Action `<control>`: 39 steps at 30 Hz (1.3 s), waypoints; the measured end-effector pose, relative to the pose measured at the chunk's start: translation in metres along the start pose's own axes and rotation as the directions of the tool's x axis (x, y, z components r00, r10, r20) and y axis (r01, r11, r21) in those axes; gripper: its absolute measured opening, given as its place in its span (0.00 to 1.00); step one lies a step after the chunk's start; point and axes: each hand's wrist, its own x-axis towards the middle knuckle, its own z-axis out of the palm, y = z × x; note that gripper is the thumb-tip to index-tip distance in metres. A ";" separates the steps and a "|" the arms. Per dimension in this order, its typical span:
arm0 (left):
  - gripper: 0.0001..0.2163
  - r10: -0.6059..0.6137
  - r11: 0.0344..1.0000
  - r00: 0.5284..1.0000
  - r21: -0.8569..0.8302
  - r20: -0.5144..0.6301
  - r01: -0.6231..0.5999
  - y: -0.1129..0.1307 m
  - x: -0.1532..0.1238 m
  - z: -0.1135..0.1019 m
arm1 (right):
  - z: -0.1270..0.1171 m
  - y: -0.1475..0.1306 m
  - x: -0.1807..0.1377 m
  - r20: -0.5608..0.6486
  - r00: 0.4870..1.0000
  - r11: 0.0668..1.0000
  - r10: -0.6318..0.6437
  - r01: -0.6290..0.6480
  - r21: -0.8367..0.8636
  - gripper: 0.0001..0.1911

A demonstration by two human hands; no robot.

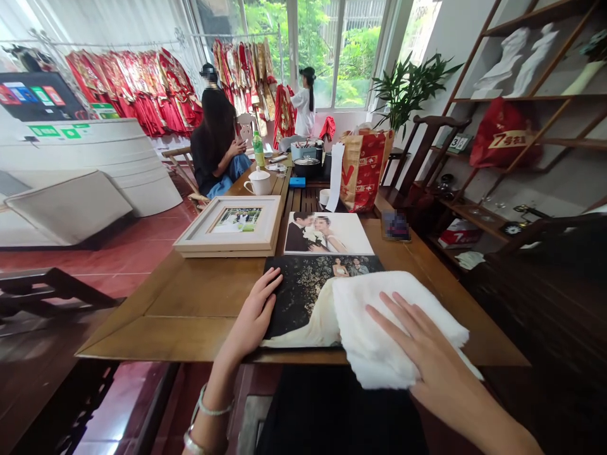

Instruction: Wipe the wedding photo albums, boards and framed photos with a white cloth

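resting l hand [256, 309] flat on 9 o'clock edge of dark photo panel [294, 291], prob. to stop it slipping off table [190, 300] at 6. spreading r hand [417, 328] on white cloth [363, 309] draped over panel's 3–4 o'clock side, prob. for soft, even contact. hands apart, w/ no pinch visible. beyond panel, pale couple photo [341, 237] at 12, framed pic [272, 221] at 10–11, prob. put there for working room.

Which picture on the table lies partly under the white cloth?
The dark print, touched by the left hand; the pale print and framed picture lie uncovered.
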 end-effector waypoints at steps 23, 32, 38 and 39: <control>0.19 0.013 1.000 1.000 0.015 0.000 -0.013 -0.004 0.000 -0.001 | -0.006 -0.025 0.067 0.137 0.991 1.000 0.002 -0.002 -0.005 0.52; 0.19 0.003 1.000 1.000 0.009 0.004 -0.003 -0.006 0.000 -0.001 | -0.013 -0.037 0.029 0.210 0.966 0.984 -0.149 0.124 0.128 0.54; 0.19 0.025 1.000 1.000 -0.009 0.004 -0.025 -0.007 -0.001 -0.001 | -0.013 0.003 0.117 0.203 0.979 0.997 0.029 -0.043 0.067 0.47; 0.19 0.025 1.000 1.000 -0.009 0.003 -0.025 -0.007 -0.001 -0.001 | -0.012 0.007 0.129 0.195 0.980 0.996 0.049 -0.063 0.064 0.46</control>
